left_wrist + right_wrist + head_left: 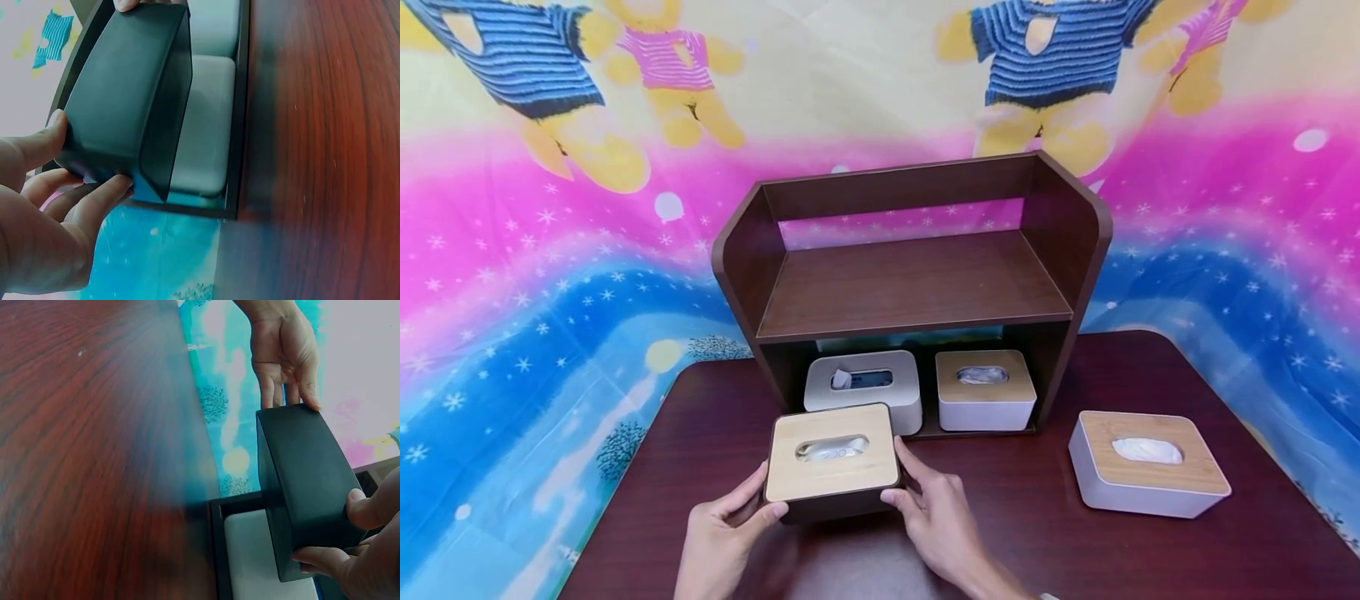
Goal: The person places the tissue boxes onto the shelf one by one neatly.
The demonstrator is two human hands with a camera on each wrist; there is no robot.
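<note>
Bear-print cloth [587, 333] spreads behind the shelf [917, 279], and just before the shelf's left half, it's the dark box [832, 479], long axis roughly along the shelf front! Left hand [718, 533], right hand [943, 517], equally near, fingers and thumbs gripping opposite short ends.

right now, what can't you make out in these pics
Head view: lower left front of the gray tissue box, covered by the black wood-lidded tissue box.
Head view: print on the packet inside that box, too small to read.
Left wrist view: most of the right hand, hidden by that box and the top edge.
Head view: heads of the printed striped-shirt figures, cut off by the top edge.
</note>
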